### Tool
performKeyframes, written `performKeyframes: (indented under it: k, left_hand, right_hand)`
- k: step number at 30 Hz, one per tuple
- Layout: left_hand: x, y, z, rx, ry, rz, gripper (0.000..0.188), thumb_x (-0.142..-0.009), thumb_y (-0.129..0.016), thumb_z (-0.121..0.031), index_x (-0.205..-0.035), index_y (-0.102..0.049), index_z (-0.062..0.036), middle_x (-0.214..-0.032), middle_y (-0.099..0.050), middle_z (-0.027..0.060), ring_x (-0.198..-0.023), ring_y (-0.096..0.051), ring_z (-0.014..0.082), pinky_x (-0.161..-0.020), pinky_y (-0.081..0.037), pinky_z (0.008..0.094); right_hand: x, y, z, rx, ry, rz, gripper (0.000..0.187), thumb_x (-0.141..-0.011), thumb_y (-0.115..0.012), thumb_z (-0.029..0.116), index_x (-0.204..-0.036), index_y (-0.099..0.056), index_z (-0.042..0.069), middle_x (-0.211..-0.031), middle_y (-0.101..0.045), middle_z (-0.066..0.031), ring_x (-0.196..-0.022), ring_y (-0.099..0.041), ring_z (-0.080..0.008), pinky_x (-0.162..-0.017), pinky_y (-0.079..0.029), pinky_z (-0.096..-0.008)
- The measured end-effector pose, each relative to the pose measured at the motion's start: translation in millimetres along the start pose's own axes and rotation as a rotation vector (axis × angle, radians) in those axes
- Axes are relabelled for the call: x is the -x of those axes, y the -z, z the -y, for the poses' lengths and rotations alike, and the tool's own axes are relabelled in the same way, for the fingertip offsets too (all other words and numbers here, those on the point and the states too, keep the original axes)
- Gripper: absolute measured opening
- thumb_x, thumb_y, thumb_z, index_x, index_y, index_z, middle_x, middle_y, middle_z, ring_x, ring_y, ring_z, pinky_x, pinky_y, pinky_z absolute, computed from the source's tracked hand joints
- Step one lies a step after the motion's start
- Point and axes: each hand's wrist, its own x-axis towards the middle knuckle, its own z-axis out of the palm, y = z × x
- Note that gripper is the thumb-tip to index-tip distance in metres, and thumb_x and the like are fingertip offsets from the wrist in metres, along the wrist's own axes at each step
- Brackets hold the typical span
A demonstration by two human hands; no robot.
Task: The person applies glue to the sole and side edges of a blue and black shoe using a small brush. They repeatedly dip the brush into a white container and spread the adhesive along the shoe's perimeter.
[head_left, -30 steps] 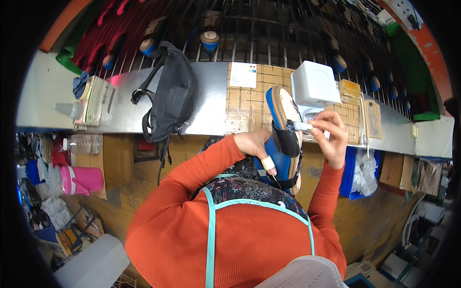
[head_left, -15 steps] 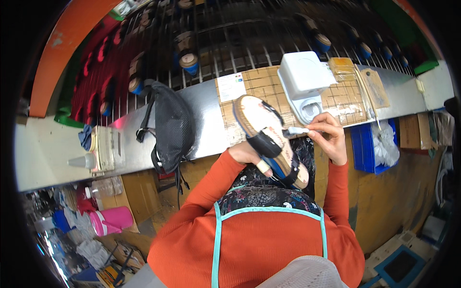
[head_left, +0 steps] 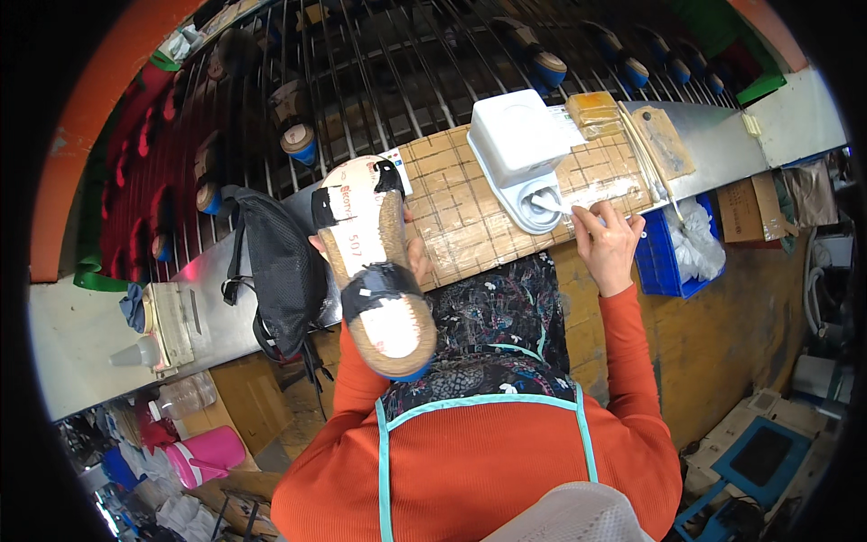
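Note:
My left hand (head_left: 416, 258) grips a sandal (head_left: 394, 327) with dark straps and a pale insole, held up over the bench's front edge. Most of that hand is hidden behind the sandal; fingers show at its right side. My right hand (head_left: 607, 242) pinches the white handle of a small brush (head_left: 562, 209). The brush's far end is down in the round cup of a white plastic dispenser (head_left: 518, 144), which stands on the cardboard-covered part of the bench.
A black mesh bag (head_left: 283, 271) lies left of the sandal. Behind the bench runs a rack of metal rods (head_left: 397, 68) carrying several sandals. A yellow block (head_left: 592, 115) and thin sticks (head_left: 646, 154) lie right of the dispenser. A blue crate (head_left: 657, 259) sits below the bench's right side.
The brush has left the sandal's strap and gone into the dispenser's cup. My left hand has raised the sandal and turned it to a steeper angle. The whole view has shifted.

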Motion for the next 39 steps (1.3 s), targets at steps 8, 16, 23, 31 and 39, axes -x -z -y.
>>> performKeyframes:
  k: [8, 16, 23, 31, 39]
  left_hand:
    - [-1.2, 4.1, -24.3, -0.147, 0.076, 0.195, 0.087, -0.086, -0.057, -0.06, -0.145, -0.029, -0.0015, -0.092, -0.052, 0.0139, -0.07, -0.057, 0.0238, -0.104, -0.036, 0.0454]
    - [5.0, 9.9, 5.2, -0.033, -0.129, -0.27, 0.109, -0.074, -0.049, -0.083, -0.146, -0.027, -0.0041, -0.121, -0.05, 0.0295, -0.095, -0.06, 0.0401, -0.075, -0.057, 0.0461]
    - [-25.5, -28.8, 27.9, -0.641, -0.108, -0.41, 0.087, -0.091, -0.036, -0.071, -0.145, -0.033, -0.003, -0.136, -0.051, 0.0159, -0.116, -0.058, 0.0243, -0.097, -0.05, 0.0348]
    - [-21.5, -34.2, 34.7, -0.754, -0.041, -0.257, 0.089, -0.088, -0.045, -0.07, -0.143, -0.034, -0.0009, -0.134, -0.051, 0.0175, -0.117, -0.056, 0.0227, -0.097, -0.048, 0.0349]
    - [-5.7, -32.3, 30.9, -0.989, -0.144, -0.353, 0.074, -0.092, -0.047, -0.064, -0.112, -0.058, 0.0063, -0.097, -0.064, 0.0091, -0.088, -0.059, 0.0128, -0.079, -0.048, 0.0269]
  right_hand:
    - [5.7, -0.8, -20.1, -0.351, -0.335, 0.211, 0.016, -0.087, -0.068, 0.023, -0.082, -0.071, 0.007, -0.067, -0.06, -0.0057, -0.059, -0.054, -0.0177, -0.065, -0.034, -0.0327]
    - [17.4, -6.5, -26.9, -1.232, -0.82, 0.464, 0.013, -0.085, -0.072, 0.015, -0.087, -0.073, 0.002, -0.066, -0.061, -0.0039, -0.067, -0.056, -0.005, -0.062, -0.042, -0.0219]
    - [-22.8, 29.1, 42.7, -0.663, -0.181, -0.089, 0.017, -0.074, -0.078, 0.008, -0.091, -0.075, 0.007, -0.078, -0.065, -0.0043, -0.071, -0.059, -0.0159, -0.071, -0.04, -0.0296]
    - [-32.3, 36.6, 98.9, -0.94, -0.174, -0.02, 0.023, -0.076, -0.076, 0.008, -0.098, -0.076, 0.011, -0.092, -0.062, -0.0024, -0.059, -0.05, -0.0084, -0.074, -0.034, -0.0255]
    - [-52.1, 28.6, 107.3, -0.814, -0.114, -0.048, 0.02, -0.078, -0.075, 0.009, -0.099, -0.076, 0.012, -0.089, -0.06, -0.0011, -0.062, -0.049, -0.0086, -0.072, -0.033, -0.0266]
